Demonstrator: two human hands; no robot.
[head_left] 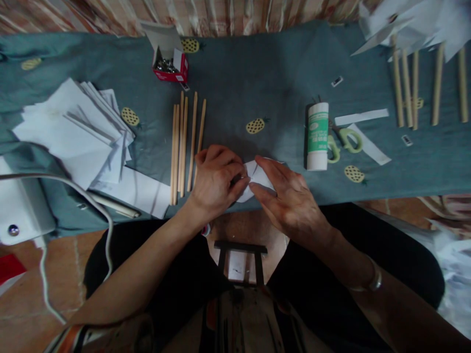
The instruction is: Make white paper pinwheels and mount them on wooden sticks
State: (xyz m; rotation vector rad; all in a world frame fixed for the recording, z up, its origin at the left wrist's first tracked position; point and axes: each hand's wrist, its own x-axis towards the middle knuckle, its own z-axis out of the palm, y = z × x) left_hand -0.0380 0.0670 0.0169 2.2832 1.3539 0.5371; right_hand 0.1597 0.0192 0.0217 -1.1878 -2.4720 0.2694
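Note:
A small white folded paper (258, 172) lies at the table's front edge between my two hands. My left hand (218, 179) is closed, its thumb and bent fingers pinching the paper's left side. From the right, my right hand (290, 200) holds the paper down, index finger along the top edge and thumb lower on it. Both hands cover part of the sheet, so its full shape is hidden. Several thin wooden sticks (183, 147) lie just left of my left hand. A white and green glue stick (318, 136) is to the right of my right hand.
Scissors with green handles (351, 140) lie partly under the glue stick, near paper strips (370, 143). A paper stack (73, 132) lies left. Behind is an open red box of metal fasteners (170, 68). Paper pinwheels on sticks (415, 29) sit far right. A white cable (106, 211) crosses the left.

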